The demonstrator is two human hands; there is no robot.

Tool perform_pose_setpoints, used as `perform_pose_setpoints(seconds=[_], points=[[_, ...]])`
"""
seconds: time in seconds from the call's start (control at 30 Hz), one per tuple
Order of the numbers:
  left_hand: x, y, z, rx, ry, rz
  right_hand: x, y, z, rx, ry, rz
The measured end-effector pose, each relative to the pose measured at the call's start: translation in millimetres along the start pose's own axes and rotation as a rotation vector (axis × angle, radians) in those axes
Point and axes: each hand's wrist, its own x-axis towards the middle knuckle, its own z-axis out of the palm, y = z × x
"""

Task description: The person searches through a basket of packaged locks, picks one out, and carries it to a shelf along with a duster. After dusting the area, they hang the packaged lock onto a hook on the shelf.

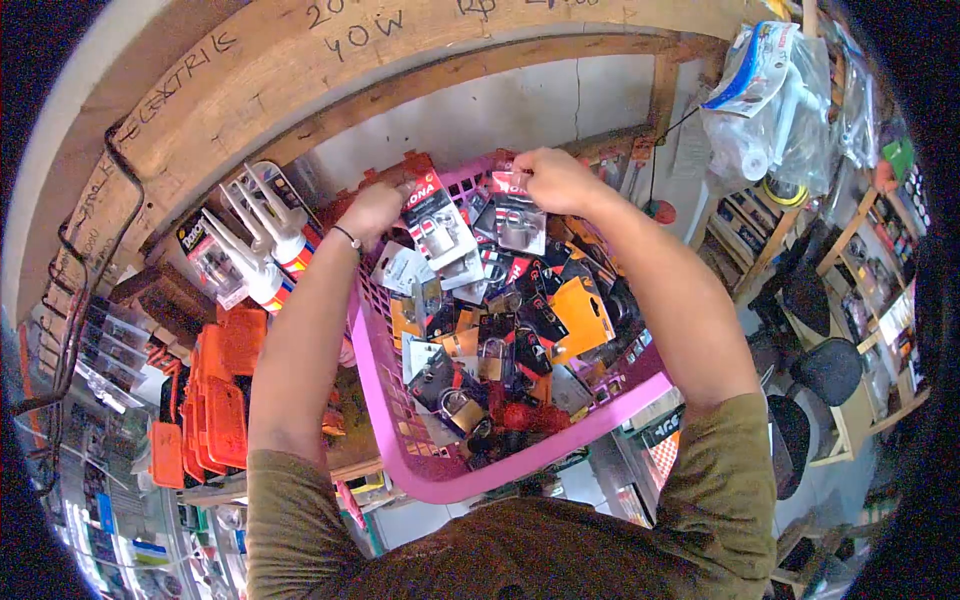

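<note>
A pink plastic basket (pixel 430 486) in front of me is heaped with carded padlocks and other small packs. My left hand (pixel 376 212) is closed at the upper left edge of a padlock pack (pixel 437 232), a white and red card with a silver padlock; more white packs lie just under it. My right hand (pixel 560 181) pinches the top of a similar padlock pack (pixel 520 225) at the basket's far side. Below them lie a brass padlock (pixel 461 411), another brass padlock (pixel 491 360) and an orange card (pixel 581 320).
Left of the basket stand white sealant tubes (pixel 262 280) and orange plastic boxes (pixel 222 390). A wooden beam (pixel 270 75) with handwriting crosses above. Plastic-bagged goods (pixel 770 110) hang at the upper right, over wooden shelves (pixel 748 235). Black rounded items (pixel 828 372) are at the right.
</note>
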Motion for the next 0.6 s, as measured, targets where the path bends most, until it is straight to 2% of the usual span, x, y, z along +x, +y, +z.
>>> perform_pose_setpoints(seconds=[0.03, 0.13, 0.17, 0.2, 0.27, 0.33, 0.4, 0.47, 0.53, 0.57, 0.6], points=[[1.0, -0.9, -0.2, 0.257, -0.012, 0.030, 0.0, -0.5, 1.5, -0.002, 0.006, 0.005], [4.7, -9.0, 11.3, 0.347, 0.097, -0.006, 2.4, -0.1, 2.7, 0.003, 0.009, -0.005], [25.0, -44.4, 21.1, 0.083, 0.127, 0.034, 3.1, 0.4, 3.0, 0.011, 0.005, -0.017], [32.9, -58.1, 24.7, 0.081, 0.128, 0.037, 3.5, 1.0, 3.7, 0.008, 0.008, -0.017], [41.0, -68.6, 29.0, -0.296, -0.097, -0.051, 3.2, 2.4, 5.3, 0.007, 0.037, -0.015], [28.8, -49.0, 27.3, -0.276, -0.091, -0.057, 2.4, 2.7, 5.0, 0.019, 0.027, -0.013], [19.6, -35.4, 29.0, 0.164, 0.123, 0.030, 2.7, 2.7, 5.2, 0.003, 0.022, -0.037], [17.2, -31.8, 33.1, 0.176, 0.174, 0.014, 4.5, 2.5, 5.6, -0.038, -0.004, -0.042], [19.4, -36.6, 36.4, 0.292, 0.183, 0.064, 2.4, 1.0, 7.1, 0.013, -0.032, -0.045], [31.0, -54.5, 38.1, 0.255, 0.150, 0.152, 1.5, -0.6, 5.8, 0.011, -0.061, -0.037], [28.9, -53.3, 40.2, 0.252, 0.150, 0.153, 1.1, -0.9, 7.0, 0.009, -0.062, -0.036]])
